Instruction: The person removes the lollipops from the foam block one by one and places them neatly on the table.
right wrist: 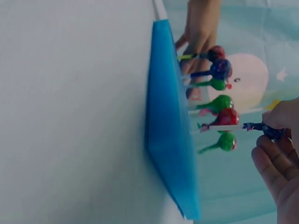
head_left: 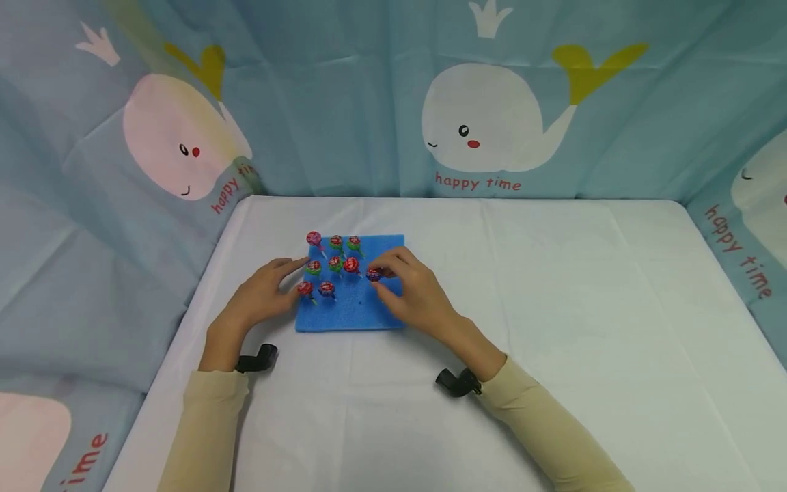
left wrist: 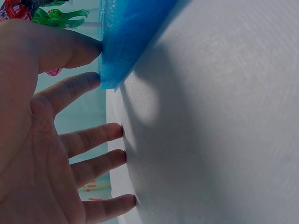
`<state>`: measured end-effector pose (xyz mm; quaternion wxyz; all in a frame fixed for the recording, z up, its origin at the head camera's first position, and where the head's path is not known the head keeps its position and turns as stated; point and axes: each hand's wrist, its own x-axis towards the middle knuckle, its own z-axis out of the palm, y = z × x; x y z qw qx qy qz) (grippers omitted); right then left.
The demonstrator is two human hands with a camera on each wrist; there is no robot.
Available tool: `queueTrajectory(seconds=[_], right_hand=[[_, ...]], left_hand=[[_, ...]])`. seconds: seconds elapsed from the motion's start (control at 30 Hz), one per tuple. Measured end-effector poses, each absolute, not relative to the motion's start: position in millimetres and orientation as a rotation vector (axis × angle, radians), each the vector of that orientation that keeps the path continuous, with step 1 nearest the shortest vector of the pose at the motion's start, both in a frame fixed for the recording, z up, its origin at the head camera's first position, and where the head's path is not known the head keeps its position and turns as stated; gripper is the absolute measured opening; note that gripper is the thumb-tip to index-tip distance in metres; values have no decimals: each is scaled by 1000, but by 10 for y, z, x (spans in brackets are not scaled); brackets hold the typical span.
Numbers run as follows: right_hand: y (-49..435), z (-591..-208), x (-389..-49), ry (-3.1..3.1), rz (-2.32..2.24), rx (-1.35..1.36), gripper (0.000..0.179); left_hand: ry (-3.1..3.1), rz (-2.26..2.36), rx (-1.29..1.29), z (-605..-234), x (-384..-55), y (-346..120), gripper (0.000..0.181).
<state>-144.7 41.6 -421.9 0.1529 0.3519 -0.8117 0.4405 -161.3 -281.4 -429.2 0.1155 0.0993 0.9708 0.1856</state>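
Note:
A blue foam board (head_left: 350, 318) lies on the table with several wrapped lollipops standing in it, among them a red lollipop (head_left: 351, 265) and a green one (head_left: 313, 267). My right hand (head_left: 424, 290) pinches the head of a dark purple-blue lollipop (right wrist: 273, 131) between thumb and fingers. Its white stick (right wrist: 226, 127) points down at the board, overlapping the red lollipop in the right wrist view. At the board's left side, my left hand (head_left: 261, 290) has its thumb and index fingertip right at the edge. The other fingers (left wrist: 96, 137) are spread, their tips on the white tablecloth.
A white cloth covers the table (head_left: 584, 328). Blue curtains (head_left: 344, 102) with whale prints hang behind it and along the sides. Black wrist cameras (head_left: 458, 383) sit on both wrists. A small dark hole (head_left: 360, 302) shows in the foam near the right hand.

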Motion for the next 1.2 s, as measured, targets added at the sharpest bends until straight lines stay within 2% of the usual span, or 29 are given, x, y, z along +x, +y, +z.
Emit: queueTrajectory(seconds=[0.53, 1.2], right_hand=[[810, -4209, -1694, -2460, 1262, 951, 26], [1111, -4329, -1922, -2701, 1164, 874, 18]], left_hand=[[2829, 539, 288, -4263, -1598, -2820, 66], [2826, 536, 271, -4283, -1611, -2814, 67]])
